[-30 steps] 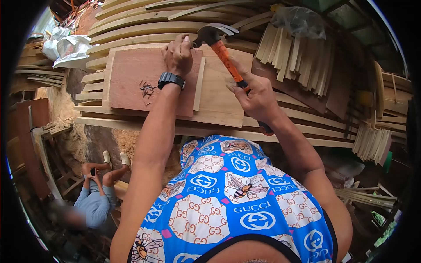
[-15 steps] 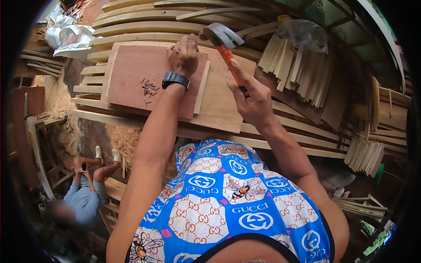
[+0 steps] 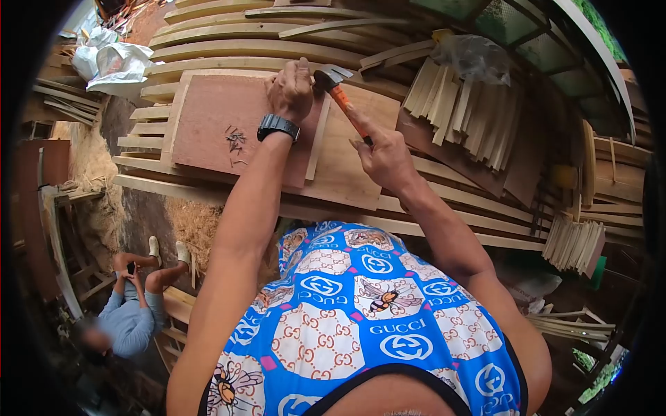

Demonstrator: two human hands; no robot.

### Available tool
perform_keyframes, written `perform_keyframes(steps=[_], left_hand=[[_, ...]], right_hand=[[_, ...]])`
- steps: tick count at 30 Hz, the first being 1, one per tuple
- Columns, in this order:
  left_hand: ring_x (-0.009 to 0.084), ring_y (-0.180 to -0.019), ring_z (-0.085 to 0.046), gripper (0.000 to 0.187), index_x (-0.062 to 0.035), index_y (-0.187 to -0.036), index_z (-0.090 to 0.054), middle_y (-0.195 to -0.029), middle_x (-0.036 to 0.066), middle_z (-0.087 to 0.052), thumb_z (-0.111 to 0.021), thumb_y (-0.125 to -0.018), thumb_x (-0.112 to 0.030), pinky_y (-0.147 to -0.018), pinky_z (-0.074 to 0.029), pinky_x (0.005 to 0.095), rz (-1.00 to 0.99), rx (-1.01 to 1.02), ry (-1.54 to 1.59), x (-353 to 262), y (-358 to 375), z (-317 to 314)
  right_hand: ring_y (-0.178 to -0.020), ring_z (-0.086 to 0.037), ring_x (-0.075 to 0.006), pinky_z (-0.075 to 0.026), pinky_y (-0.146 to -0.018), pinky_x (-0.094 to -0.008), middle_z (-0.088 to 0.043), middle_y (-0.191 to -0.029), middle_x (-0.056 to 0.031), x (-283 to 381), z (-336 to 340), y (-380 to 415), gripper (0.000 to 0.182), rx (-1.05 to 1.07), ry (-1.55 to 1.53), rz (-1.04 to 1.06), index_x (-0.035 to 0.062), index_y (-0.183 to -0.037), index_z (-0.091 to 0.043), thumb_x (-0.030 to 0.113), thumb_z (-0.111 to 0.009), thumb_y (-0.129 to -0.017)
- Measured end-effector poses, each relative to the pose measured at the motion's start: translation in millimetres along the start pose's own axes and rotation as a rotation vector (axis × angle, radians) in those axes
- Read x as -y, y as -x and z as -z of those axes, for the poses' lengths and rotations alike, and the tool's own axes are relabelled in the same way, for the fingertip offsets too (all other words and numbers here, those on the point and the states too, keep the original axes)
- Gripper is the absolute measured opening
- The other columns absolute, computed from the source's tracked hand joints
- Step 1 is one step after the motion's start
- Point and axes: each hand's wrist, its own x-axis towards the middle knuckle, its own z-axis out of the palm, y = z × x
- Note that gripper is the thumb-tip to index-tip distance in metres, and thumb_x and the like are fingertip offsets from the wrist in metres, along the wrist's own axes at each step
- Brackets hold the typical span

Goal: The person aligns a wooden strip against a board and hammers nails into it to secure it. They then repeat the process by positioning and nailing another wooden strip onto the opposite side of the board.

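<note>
My right hand (image 3: pixel 386 161) grips a claw hammer by its orange handle (image 3: pixel 350 113). The steel hammer head (image 3: pixel 329 76) is just to the right of my left hand's fingers. My left hand (image 3: pixel 290 90), with a dark watch on its wrist, rests closed at the upper right corner of a reddish-brown plywood panel (image 3: pixel 208 118). Its fingers are pinched together; whatever they hold is hidden from me. A small pile of nails (image 3: pixel 235 139) lies on the panel, left of my wrist. A narrow pale wood strip (image 3: pixel 318 139) runs along the panel's right side, over a lighter board (image 3: pixel 350 163).
Long wooden slats (image 3: pixel 229 50) lie beneath and beyond the boards. A stack of short wood strips (image 3: pixel 454 104) with a clear plastic bag (image 3: pixel 475 59) sits at the right. At lower left a seated person (image 3: pixel 132 315) holds a phone. White sacks (image 3: pixel 114 66) lie at upper left.
The hammer has swung down and left, bringing its head close beside my left hand. My right hand moved slightly left with it. My left hand stays at the panel's corner.
</note>
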Motion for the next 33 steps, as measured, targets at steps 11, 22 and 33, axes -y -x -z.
perform_keyframes(steps=[11,22,33], left_hand=[[0.0337,-0.097,-0.07,0.059,-0.0099,-0.102,-0.07,-0.086,0.01,-0.075,-0.032,-0.111,-0.054,-0.102,-0.038,0.0466,-0.006,-0.025,0.002,5.1,-6.0,-4.4],[0.032,-0.102,-0.071,0.043,-0.0051,-0.114,-0.071,-0.097,0.014,-0.078,-0.052,-0.109,-0.044,-0.098,-0.047,0.0449,0.097,0.096,0.165,11.4,-12.8,-1.6],[0.0305,-0.102,-0.064,0.014,-0.0146,-0.095,-0.083,-0.099,0.008,-0.073,-0.081,-0.083,-0.022,-0.096,-0.046,0.0478,0.016,-0.039,-0.225,65.6,82.8,126.7]], right_hand=[[-0.081,-0.069,-0.0447,-0.056,-0.075,-0.0532,-0.071,-0.089,-0.0248,9.2,11.5,-10.8,0.072,0.109,0.144,-0.109,0.0283,-0.161,-0.045,0.008,-0.067,-0.095],[-0.075,-0.069,-0.0425,-0.054,-0.07,-0.051,-0.069,-0.083,-0.0255,-9.9,10.7,1.8,0.075,0.044,0.16,-0.123,0.0242,-0.161,-0.045,0.012,-0.071,-0.093],[-0.061,-0.051,-0.0048,-0.047,-0.055,-0.025,-0.063,-0.08,0.0016,-45.7,8.4,97.6,0.081,0.011,-0.425,-0.516,0.0131,-0.167,-0.035,0.007,-0.073,-0.096]])
